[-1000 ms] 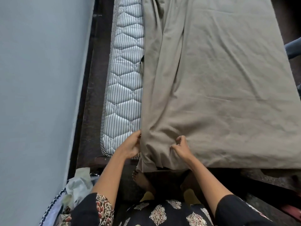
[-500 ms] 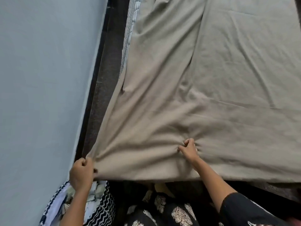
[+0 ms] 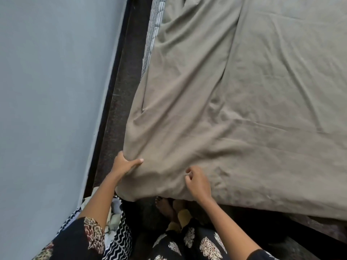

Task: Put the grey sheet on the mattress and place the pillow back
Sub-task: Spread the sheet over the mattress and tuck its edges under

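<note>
The left hand [image 3: 126,164] clasps the near left corner of the wrinkled grey-beige cotton sheet [image 3: 244,109]. Its thumb lies flat on top of the cloth and its fingers wrap round the folded edge, which bulges just above the knuckles. The right hand [image 3: 197,182] sits on the sheet a little to the right, close to the near edge, with its fingers [image 3: 187,171] curled inward. Whether they nip any cloth between them cannot be told.

From the left hand's corner the sheet runs up and away in long slack folds along the left side, and it lies flatter, with fine creases, across the wide area to the right. Its near edge hangs over the end of the bed. A narrow strip of the white quilted mattress with grey stripes [image 3: 152,34] shows uncovered at the far left edge.

Beside the mattress runs a dark bed frame ledge [image 3: 120,94], then a pale blue-grey wall [image 3: 47,91]. Below the hands are a bare foot [image 3: 165,205], a black-and-white zigzag cloth [image 3: 120,239] and a black floral sleeve [image 3: 90,235].
</note>
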A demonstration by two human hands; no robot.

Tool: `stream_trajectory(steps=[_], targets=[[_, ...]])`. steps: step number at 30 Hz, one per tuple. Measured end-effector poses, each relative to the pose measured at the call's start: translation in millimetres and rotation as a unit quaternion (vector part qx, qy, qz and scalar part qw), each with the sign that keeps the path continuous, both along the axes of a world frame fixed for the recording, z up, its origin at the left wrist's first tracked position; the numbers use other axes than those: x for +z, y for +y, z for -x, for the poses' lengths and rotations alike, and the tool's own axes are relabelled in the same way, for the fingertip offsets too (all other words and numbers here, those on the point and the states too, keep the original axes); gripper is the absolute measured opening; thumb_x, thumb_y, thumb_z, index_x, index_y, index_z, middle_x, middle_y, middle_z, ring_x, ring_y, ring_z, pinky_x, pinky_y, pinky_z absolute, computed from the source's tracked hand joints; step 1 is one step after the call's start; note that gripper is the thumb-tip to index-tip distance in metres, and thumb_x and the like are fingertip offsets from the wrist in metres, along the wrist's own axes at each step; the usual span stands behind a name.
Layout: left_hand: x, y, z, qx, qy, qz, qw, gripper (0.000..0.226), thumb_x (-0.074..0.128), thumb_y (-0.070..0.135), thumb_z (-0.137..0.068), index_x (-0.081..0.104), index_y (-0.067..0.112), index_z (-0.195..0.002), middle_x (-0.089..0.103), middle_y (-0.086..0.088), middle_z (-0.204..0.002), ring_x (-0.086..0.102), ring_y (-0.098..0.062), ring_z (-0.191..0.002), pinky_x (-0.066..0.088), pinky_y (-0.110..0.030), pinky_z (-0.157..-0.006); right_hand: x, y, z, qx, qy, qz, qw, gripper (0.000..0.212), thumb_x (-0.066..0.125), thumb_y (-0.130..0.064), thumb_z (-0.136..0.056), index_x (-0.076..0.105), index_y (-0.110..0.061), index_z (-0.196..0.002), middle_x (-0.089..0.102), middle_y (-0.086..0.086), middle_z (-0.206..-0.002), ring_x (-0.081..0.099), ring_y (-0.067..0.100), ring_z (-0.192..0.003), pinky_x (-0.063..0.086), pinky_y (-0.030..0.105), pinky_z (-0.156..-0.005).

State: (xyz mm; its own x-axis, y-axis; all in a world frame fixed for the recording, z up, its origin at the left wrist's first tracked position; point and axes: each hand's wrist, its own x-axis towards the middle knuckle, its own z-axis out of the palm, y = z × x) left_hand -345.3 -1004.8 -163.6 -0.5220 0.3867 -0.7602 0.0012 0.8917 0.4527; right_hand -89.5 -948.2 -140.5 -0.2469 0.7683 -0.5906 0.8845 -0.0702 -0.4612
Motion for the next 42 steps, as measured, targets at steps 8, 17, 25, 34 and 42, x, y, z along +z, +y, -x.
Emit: stream_trajectory(steps=[8,17,25,34,42], targets=[[41,17,-30,0.097,-0.009,-0.159,0.982,0.004,0.062,0.005,-0.083,0.063,0.004,-0.086,0.065,-0.003,-0.070,0.057,-0.025,-0.078,0.047,-0.020,-0.058,0,12,41,-0.088,0.142,0.127,0.978,0.021,0.049,-0.024,-0.095,0.056,-0.015,-0.112,0.057,-0.001,-0.092,0.057,0.019,-0.090,0.046,0.030,-0.080],[40,38,-38,0.190,-0.355,0.063,0.913,0.042,0.044,0.032,-0.099,0.066,-0.003,-0.100,0.072,-0.017,-0.079,0.070,-0.024,-0.065,0.057,-0.027,-0.058,-14,4,62,-0.153,0.148,0.241,0.947,0.023,0.045,-0.045,-0.085,0.054,-0.051,-0.106,0.049,-0.004,-0.126,0.042,0.015,-0.125,0.029,0.044,-0.110],[46,17,34,0.100,-0.315,0.009,0.944,0.025,0.048,0.021,-0.097,0.067,0.006,-0.102,0.071,-0.011,-0.090,0.063,-0.024,-0.087,0.048,-0.036,-0.075,-12,-6,82,-0.177,0.015,0.161,0.971,0.043,0.062,-0.040,-0.082,0.044,-0.027,-0.119,0.046,-0.001,-0.125,0.039,0.022,-0.120,0.031,0.043,-0.103],[19,-80,140,0.165,0.199,0.075,0.963,0.047,0.034,0.027,-0.102,0.057,-0.014,-0.108,0.055,-0.038,-0.115,0.051,-0.049,-0.109,0.038,-0.047,-0.091,-8,-6,109,-0.175,-0.111,0.136,0.969,0.048,0.065,-0.035,-0.080,0.037,-0.026,-0.118,0.038,0.004,-0.133,0.036,0.029,-0.125,0.032,0.048,-0.101],[-11,-97,175,0.132,0.110,0.190,0.967,0.067,0.065,0.011,-0.086,0.029,0.009,-0.143,0.029,-0.025,-0.144,0.041,-0.045,-0.122,0.042,-0.051,-0.099,-16,-7,122,-0.208,-0.165,0.107,0.958,0.046,0.067,-0.034,-0.080,0.036,-0.027,-0.113,0.040,0.005,-0.129,0.038,0.028,-0.123,0.033,0.048,-0.097]])
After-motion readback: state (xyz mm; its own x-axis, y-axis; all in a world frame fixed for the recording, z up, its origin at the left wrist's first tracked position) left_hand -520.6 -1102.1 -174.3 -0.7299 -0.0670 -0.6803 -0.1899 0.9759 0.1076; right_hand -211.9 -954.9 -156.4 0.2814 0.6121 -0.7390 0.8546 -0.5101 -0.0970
